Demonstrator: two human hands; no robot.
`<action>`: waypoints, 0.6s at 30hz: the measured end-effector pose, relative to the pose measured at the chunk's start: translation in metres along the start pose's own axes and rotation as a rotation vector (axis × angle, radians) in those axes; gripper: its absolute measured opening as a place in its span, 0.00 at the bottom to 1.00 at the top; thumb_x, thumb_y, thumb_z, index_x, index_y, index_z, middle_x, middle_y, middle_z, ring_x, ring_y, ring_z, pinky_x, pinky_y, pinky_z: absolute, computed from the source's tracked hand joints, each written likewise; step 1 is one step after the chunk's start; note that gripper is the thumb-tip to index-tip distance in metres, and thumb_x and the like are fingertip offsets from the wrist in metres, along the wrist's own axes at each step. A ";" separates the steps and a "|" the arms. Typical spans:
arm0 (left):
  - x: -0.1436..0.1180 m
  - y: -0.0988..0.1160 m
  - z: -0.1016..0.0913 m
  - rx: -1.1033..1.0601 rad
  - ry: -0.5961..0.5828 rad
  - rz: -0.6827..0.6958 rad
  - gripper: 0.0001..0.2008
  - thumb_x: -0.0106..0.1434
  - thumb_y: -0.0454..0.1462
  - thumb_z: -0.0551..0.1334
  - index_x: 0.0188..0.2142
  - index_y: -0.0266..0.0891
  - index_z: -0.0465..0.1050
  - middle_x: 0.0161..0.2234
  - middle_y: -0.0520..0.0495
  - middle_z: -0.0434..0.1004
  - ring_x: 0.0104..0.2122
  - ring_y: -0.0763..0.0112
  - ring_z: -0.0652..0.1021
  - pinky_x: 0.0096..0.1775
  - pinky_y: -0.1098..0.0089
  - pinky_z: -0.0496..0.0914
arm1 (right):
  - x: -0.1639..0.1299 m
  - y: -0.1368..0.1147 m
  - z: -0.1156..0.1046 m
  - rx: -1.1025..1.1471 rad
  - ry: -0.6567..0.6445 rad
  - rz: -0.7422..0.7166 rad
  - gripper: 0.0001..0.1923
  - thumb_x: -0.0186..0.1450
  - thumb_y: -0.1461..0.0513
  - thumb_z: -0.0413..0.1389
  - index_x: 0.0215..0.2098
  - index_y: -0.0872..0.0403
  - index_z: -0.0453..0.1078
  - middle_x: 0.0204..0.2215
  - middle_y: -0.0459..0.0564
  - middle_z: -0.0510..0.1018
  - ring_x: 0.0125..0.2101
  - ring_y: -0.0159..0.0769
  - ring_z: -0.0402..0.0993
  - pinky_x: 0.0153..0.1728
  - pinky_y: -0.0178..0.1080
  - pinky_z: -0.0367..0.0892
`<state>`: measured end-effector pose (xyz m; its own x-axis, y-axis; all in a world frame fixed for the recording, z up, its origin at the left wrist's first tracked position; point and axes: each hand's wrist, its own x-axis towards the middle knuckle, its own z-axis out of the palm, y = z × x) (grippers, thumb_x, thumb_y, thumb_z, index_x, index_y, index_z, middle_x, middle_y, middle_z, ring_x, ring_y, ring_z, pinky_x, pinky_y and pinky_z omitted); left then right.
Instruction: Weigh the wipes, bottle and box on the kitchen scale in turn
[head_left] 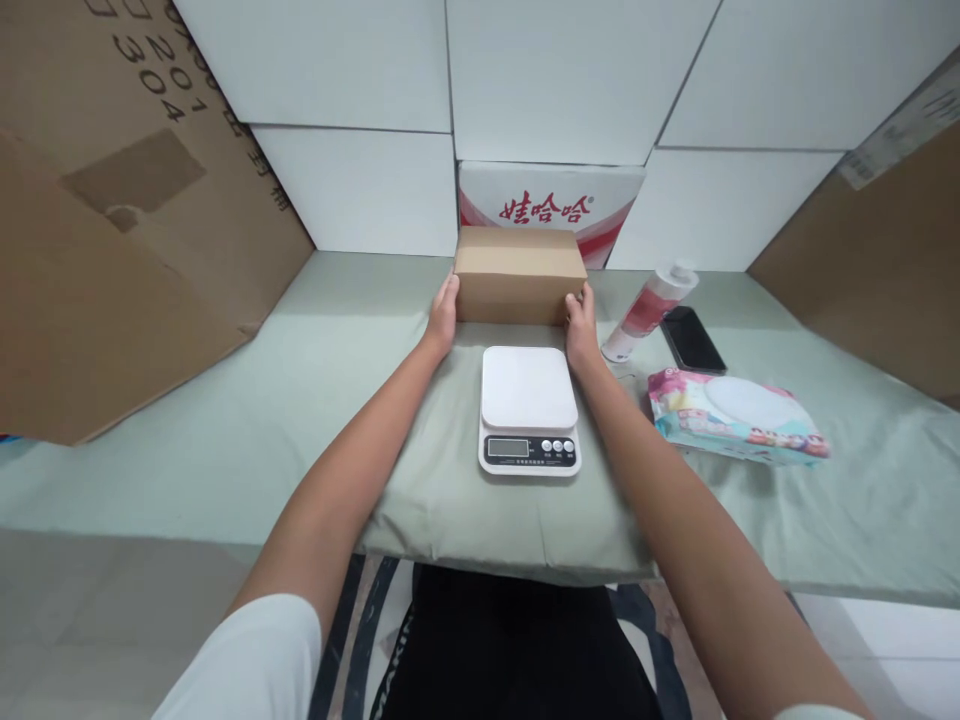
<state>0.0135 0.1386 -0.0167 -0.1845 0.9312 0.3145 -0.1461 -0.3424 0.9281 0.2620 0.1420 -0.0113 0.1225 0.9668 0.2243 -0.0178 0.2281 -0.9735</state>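
A closed brown cardboard box (517, 285) is held at the back of the table, between my two hands. My left hand (443, 315) is closed against its left end, fingers on the side. At its right end my right hand (581, 325) grips the corner, with the thumb on the front face. On the cloth just in front of the box lies a white digital kitchen scale (529, 390), its small display and buttons facing me. Nothing rests on the scale, and the display looks blank.
Right of my forearm are a tilted white-and-red bottle (649, 312), a black phone (691, 340) and a pack of wet wipes (739, 418). A white carton with red lettering (551, 190) stands behind the box. Large cardboard panels (135, 260) flank the green cloth (315, 370).
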 end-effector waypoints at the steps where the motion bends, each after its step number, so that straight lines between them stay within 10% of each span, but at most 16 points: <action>1: -0.004 0.006 0.002 -0.006 0.012 -0.005 0.37 0.63 0.67 0.60 0.55 0.41 0.78 0.66 0.38 0.75 0.75 0.51 0.62 0.75 0.52 0.56 | -0.006 -0.005 -0.004 0.002 -0.014 -0.012 0.39 0.64 0.40 0.54 0.69 0.43 0.56 0.70 0.55 0.68 0.70 0.47 0.66 0.72 0.62 0.61; 9: -0.121 0.081 -0.004 0.089 -0.122 0.177 0.31 0.72 0.60 0.56 0.63 0.45 0.74 0.66 0.43 0.76 0.71 0.52 0.70 0.70 0.56 0.66 | -0.115 -0.066 -0.071 -0.221 -0.036 -0.427 0.32 0.69 0.41 0.57 0.65 0.40 0.58 0.61 0.53 0.68 0.62 0.49 0.70 0.64 0.58 0.69; 18: -0.193 0.074 -0.002 0.114 0.014 0.201 0.31 0.71 0.60 0.57 0.60 0.43 0.77 0.58 0.40 0.82 0.64 0.50 0.77 0.64 0.54 0.71 | -0.170 -0.043 -0.084 -0.289 -0.023 -0.478 0.40 0.70 0.39 0.54 0.73 0.44 0.51 0.61 0.58 0.70 0.66 0.53 0.68 0.70 0.63 0.60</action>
<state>0.0359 -0.0668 -0.0087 -0.2124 0.8437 0.4931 0.0056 -0.5035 0.8640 0.3256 -0.0422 -0.0114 0.0289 0.7663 0.6418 0.3074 0.6042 -0.7352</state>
